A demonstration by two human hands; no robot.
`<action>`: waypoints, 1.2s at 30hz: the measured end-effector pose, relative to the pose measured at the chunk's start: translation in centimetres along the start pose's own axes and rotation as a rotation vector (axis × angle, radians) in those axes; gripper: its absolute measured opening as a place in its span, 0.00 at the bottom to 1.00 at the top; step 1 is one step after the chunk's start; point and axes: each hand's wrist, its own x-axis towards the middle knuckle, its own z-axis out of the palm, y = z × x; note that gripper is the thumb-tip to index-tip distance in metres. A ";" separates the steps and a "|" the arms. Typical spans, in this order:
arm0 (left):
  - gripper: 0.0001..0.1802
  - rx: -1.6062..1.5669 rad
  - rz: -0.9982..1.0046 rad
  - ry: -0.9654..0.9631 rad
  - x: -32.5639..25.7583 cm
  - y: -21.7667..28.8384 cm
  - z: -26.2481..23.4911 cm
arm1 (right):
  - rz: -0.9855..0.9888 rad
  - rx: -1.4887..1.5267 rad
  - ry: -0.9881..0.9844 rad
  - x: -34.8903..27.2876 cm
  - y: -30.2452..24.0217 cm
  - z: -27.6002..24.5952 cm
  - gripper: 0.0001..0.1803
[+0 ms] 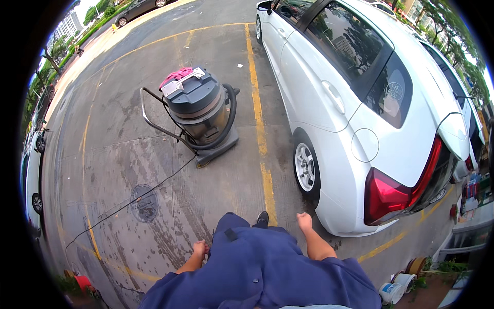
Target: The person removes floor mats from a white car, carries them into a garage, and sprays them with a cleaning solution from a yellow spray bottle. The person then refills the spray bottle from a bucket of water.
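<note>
My left hand (200, 249) hangs low beside my dark blue clothing (267, 262), its fingers curled in with nothing seen in them. On the other side my right hand (304, 221) is held out as a loose fist, near the rear wheel (305, 167) of a white car (329, 139) but apart from it. Ahead stands a wheeled canister vacuum cleaner (198, 105) with a grey lid, a black hose and a bent metal push handle (149, 121). A pink cloth (175, 75) lies on its top. Neither hand touches the vacuum cleaner.
A black cord (131, 202) runs across the pavement, passing a round manhole cover (144, 203). Yellow lines (256, 98) mark the parking bays. Buckets (392, 292) stand at the lower right. Other parked cars (139, 11) line the far and left edges.
</note>
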 end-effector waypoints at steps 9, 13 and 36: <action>0.08 -0.005 0.112 0.018 12.8 23.5 13.1 | -0.100 0.025 -0.160 17.9 -17.4 3.1 0.22; 0.08 0.069 0.207 -0.114 18.3 36.8 20.0 | 0.064 -0.037 -0.190 24.8 -18.7 4.0 0.19; 0.10 -0.001 0.370 -0.175 31.1 86.0 52.1 | -0.319 -0.071 -0.089 89.2 -68.8 0.3 0.22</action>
